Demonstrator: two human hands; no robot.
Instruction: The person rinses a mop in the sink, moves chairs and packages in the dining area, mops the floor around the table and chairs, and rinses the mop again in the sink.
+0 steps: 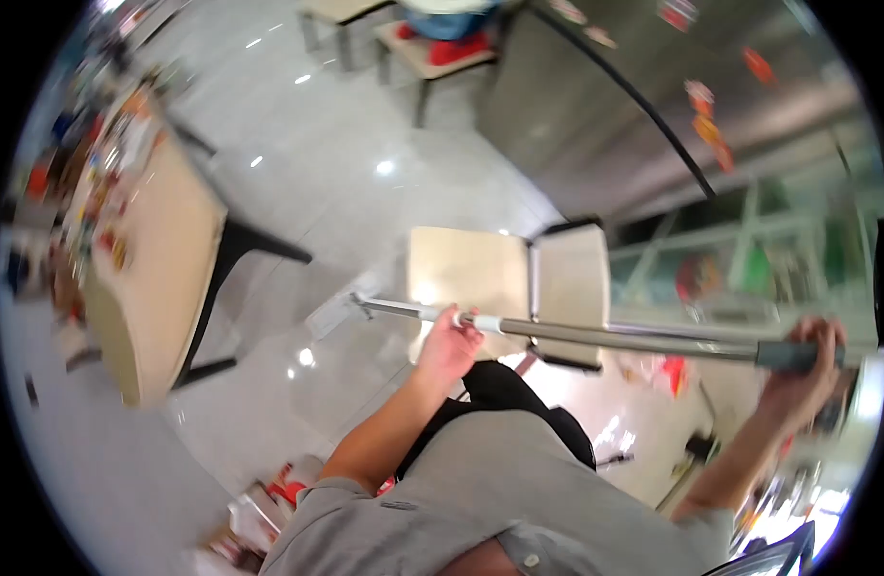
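A flat mop [596, 334] with a long metal pole lies across my view, in front of my body. My left hand [452, 346] is closed round the pole near its white joint, towards the mop head. My right hand [814, 363] grips the grey handle end at the far right. The pale flat mop head [341, 305] is on the shiny tiled floor to the left and is blurred. Just beyond the pole stands a chair [469, 264] with a cream seat and backrest; the pole passes over part of it.
To the left is a cream table [164, 259] with dark legs and many small items. A steel cabinet or fridge [596, 115] stands at upper right, beside glass-fronted shelves [749, 259]. A stool [432, 60] bearing red and blue things is at the back. Boxes [260, 518] lie at lower left.
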